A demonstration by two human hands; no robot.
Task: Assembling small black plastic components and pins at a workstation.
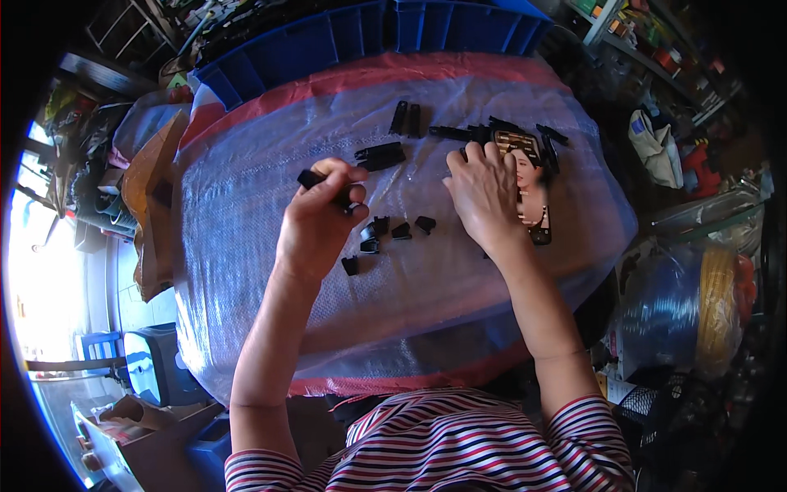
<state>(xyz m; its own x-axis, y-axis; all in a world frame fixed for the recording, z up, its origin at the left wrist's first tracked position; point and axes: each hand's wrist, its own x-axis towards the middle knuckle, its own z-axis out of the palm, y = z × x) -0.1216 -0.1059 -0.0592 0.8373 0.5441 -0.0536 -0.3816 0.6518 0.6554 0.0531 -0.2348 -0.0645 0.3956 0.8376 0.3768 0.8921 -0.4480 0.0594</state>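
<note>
Two hands: left hand grips a black bar; right hand, spread, rests beside small black clips.

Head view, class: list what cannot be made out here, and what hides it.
- Black part in the left hand: fingers cover its middle, so its shape is unclear.
- Phone: the right hand hides its left side.
- Small black pieces: too small to tell apart.
- Blue crate: the top edge cuts it off.
</note>
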